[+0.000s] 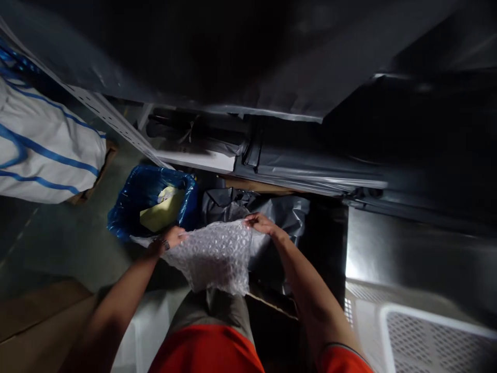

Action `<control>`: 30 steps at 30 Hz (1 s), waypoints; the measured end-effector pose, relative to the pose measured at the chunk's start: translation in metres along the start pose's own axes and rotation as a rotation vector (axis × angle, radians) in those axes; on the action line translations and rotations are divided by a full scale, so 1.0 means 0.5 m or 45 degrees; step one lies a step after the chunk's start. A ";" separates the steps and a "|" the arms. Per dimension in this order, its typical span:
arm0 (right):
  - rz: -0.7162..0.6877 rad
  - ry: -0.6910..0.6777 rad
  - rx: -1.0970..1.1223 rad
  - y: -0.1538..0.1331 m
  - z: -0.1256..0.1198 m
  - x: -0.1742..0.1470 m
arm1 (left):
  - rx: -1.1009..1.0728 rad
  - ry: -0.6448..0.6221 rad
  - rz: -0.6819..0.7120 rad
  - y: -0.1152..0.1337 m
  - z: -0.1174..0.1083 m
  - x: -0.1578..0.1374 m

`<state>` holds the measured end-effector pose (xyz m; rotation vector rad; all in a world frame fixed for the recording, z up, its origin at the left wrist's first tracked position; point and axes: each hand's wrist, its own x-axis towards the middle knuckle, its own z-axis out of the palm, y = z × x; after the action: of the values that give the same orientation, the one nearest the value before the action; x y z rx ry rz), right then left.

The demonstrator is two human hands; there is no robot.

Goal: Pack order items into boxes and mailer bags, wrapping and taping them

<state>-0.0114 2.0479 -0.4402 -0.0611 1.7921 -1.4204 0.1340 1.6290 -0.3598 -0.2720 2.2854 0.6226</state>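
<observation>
A sheet of clear bubble wrap (219,254) is stretched between my hands in front of my legs. My left hand (173,238), with a watch on the wrist, is closed on its left part; a loose end trails past the wrist. At the upper right corner my right hand (261,223) pinches the sheet's edge between thumb and fingers. Just beyond my left hand is a bin with a blue liner (116,212), holding a yellow piece (163,210). Crumpled grey plastic (289,212) lies behind my right hand.
A shelf with grey plastic sheets (310,173) runs ahead, beside a perforated metal upright (112,122). A white sack with blue stripes (50,140) stands at left. Cardboard (42,311) is at lower left. On the right are a metal surface (407,254) and a white crate (438,316).
</observation>
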 end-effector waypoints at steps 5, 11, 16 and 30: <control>-0.130 0.173 -0.222 -0.015 0.021 -0.013 | -0.121 -0.035 0.026 0.024 -0.023 0.014; -0.759 -0.097 -0.512 -0.118 0.252 0.013 | -0.224 -0.108 0.094 0.087 -0.040 0.014; -0.656 -0.205 -0.573 -0.139 0.299 0.031 | -0.237 -0.091 0.150 0.100 -0.053 -0.003; -0.432 0.045 -0.534 -0.119 0.250 0.003 | -0.150 0.060 0.377 0.150 -0.039 -0.038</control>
<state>0.0392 1.9274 -0.3942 -0.5849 2.1571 -1.2475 0.1079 1.6837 -0.3079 -0.0020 2.3577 0.9110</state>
